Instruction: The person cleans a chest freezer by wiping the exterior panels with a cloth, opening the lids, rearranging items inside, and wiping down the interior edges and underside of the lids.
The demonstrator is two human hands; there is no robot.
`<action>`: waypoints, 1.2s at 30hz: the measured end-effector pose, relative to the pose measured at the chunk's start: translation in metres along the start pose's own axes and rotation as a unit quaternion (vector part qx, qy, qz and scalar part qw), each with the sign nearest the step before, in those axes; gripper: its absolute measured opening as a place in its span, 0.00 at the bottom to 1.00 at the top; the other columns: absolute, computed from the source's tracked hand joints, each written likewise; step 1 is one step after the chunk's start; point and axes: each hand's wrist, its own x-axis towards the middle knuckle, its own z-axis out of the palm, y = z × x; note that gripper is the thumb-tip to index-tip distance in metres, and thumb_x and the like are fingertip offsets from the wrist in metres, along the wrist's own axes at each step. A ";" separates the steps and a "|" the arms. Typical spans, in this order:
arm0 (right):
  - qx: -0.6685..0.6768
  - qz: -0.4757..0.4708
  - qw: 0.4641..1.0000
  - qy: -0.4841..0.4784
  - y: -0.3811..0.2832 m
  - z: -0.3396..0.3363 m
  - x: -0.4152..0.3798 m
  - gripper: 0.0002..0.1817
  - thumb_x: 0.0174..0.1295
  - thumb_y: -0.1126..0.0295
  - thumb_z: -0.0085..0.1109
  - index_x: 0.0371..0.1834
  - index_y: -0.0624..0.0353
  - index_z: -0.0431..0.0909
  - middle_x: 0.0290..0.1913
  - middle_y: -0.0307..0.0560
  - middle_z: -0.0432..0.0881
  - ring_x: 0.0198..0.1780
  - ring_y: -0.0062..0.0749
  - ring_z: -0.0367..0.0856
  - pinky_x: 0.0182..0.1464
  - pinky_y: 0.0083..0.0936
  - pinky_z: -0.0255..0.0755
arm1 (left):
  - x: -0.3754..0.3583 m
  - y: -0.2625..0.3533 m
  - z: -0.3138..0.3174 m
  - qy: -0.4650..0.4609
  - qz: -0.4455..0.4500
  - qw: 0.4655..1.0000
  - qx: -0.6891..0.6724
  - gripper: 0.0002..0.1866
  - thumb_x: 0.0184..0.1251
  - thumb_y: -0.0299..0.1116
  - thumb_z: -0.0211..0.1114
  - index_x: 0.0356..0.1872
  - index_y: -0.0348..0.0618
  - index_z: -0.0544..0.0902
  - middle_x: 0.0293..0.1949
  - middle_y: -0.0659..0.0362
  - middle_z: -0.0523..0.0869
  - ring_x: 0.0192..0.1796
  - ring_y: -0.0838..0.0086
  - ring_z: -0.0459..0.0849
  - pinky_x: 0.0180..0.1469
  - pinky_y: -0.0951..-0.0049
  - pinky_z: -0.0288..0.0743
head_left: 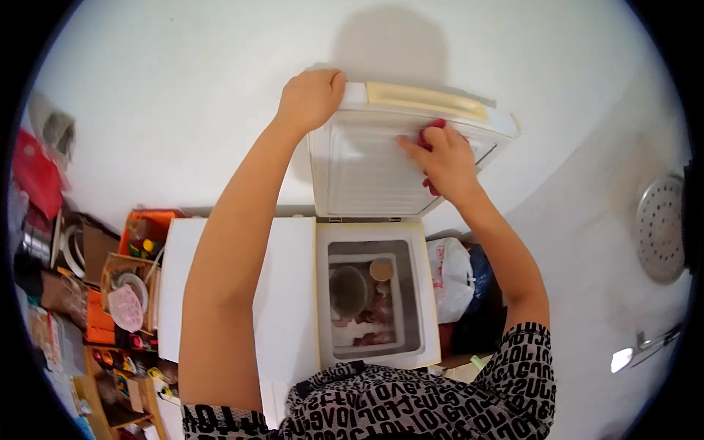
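A white chest freezer lid (359, 165) stands raised against the wall, with a cream handle strip (425, 100) along its top edge. My left hand (314, 95) is closed over the lid's top left corner. Against the lid's ribbed inner face, my right hand (449, 158) presses a red cloth (433, 187), mostly hidden under the fingers. Below is the open freezer compartment (418, 293). Inside it are a dark round container (349, 290), a small tan round tub (381, 269) and reddish frozen-looking pieces (375, 339).
Left of the compartment lies the freezer's closed white top (286, 293). A white plastic bag (451, 275) and dark bags stand close on the right. Cluttered shelves with orange bins (99, 315) and a pink basket (126, 308) fill the left. A perforated metal disc (660, 227) is at far right.
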 end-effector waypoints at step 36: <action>0.051 0.027 0.994 -0.090 0.016 -0.018 0.012 0.20 0.51 0.71 0.62 0.49 0.40 0.86 0.35 0.39 0.70 0.40 0.34 0.73 0.36 0.29 0.72 | -0.005 0.002 0.000 -0.014 -0.023 0.999 0.022 0.19 0.71 0.39 0.44 0.27 0.41 0.81 0.29 0.52 0.84 0.33 0.54 0.81 0.40 0.56 0.75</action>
